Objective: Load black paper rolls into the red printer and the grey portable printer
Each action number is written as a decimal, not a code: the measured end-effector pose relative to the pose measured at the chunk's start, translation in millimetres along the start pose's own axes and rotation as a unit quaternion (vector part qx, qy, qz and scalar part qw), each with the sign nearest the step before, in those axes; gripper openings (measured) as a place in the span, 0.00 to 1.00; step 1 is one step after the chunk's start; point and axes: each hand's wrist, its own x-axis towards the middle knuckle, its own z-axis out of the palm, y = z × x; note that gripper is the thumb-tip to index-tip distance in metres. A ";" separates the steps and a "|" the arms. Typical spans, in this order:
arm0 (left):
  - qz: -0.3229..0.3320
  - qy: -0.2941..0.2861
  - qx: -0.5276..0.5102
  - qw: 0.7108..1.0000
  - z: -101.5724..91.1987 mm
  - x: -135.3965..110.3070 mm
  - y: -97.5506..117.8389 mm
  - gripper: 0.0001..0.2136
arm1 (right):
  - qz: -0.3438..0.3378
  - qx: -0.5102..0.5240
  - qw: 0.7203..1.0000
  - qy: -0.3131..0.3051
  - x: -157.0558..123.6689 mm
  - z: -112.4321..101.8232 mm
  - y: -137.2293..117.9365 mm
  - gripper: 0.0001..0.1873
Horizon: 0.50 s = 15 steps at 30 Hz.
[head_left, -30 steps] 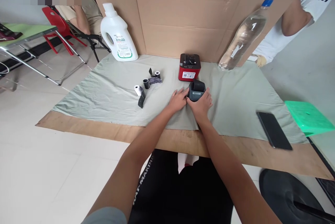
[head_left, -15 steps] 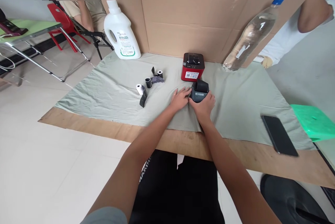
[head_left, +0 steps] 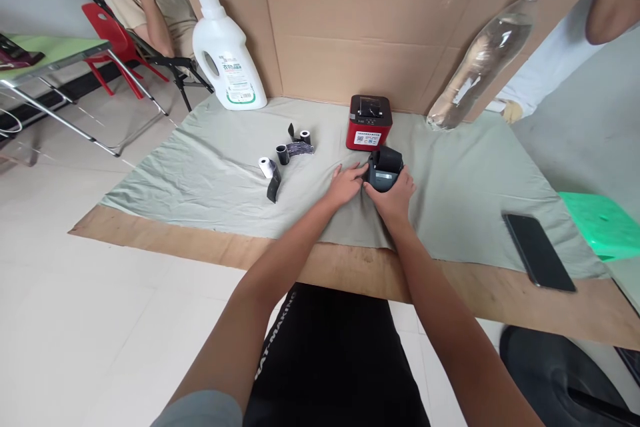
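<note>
A small dark grey portable printer (head_left: pixel 384 178) with a raised black lid rests on the cloth in front of a red and black box-shaped printer (head_left: pixel 369 124). My right hand (head_left: pixel 395 196) is closed around its near and right sides, the thumb along the near left edge. Flat on the cloth at its left lies my left hand (head_left: pixel 346 184), fingers stretched out and the index fingertip at the device's side. Left of my hands are small paper rolls with dark strips unrolled: a white roll (head_left: pixel 265 166), a dark roll (head_left: pixel 283 155) and another roll (head_left: pixel 305 137).
A white detergent bottle (head_left: pixel 230 57) and a large clear bottle (head_left: pixel 487 60) lean by the cardboard (head_left: pixel 345 67) at the back. A phone (head_left: pixel 539 252) lies at the right front edge. A green stool (head_left: pixel 600 220) stands beyond the right edge. Two people are nearby.
The view has shifted slightly. Both hands keep nearly the same place at the portable printer, and its lid stays raised.
</note>
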 end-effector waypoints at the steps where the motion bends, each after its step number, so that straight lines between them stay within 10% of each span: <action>1: 0.008 -0.006 0.005 1.000 -0.2 -0.8 0.5 0.32 | 0.001 -0.007 1.000 -0.003 -1.2 -2.4 -0.5 0.60; 8: 0.072 -0.026 0.025 0.997 1.8 -13.6 2.9 0.32 | 0.032 -0.038 0.999 0.004 -15.8 -19.8 -8.8 0.56; 15: 0.043 0.077 0.014 0.996 6.9 -24.8 21.0 0.31 | 0.041 -0.049 0.998 0.010 -24.9 -17.3 -22.1 0.56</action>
